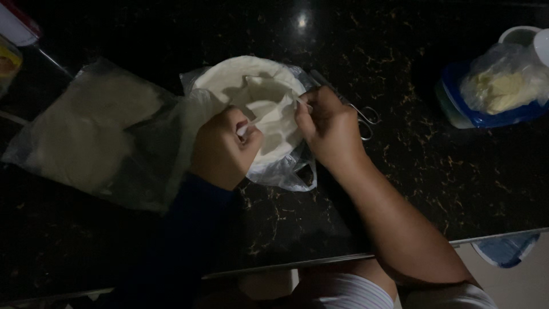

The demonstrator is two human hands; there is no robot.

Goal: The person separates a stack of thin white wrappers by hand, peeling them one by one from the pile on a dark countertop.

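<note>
Tabletop [434, 171]: black stone with gold flecks, dimly lit, filling most of the frame; its front edge runs along the bottom.

Wrappers [251, 80]: round stack of thin white sheets, centre of the frame, lying on an opened clear bag [286, 174] whose crumpled edge shows below and at the upper right of the stack.

Sheet [274, 123]: top white piece, lifted and folded up from the stack, held between both hands at centre.

Left hand [223, 146]: just left of centre, knuckles up, thumb and fingers pressed together on the lower left edge of the sheet; a dark blue sleeve [189, 240] runs down to the lower left.

Right hand [329, 126]: just right of centre, fingertips pinching the upper right edge of the sheet; bare forearm runs to the lower right.

Scissors [366, 117]: metal, lying on the tabletop behind the right hand, loop handles showing at its right side, blades pointing to the upper left.

Flat bag [97, 134]: clear plastic, left of the frame, holding a pale flat mass, touching the stack's bag at its right edge.

Blue tub [463, 114]: upper right of the frame, holding a clear bag with a yellowish lump [503, 86]; a white cup [517, 35] stands just behind it.

Red and white package [17, 26]: upper left corner, cut off by the frame; a yellow one [8, 63] just below it.
</note>
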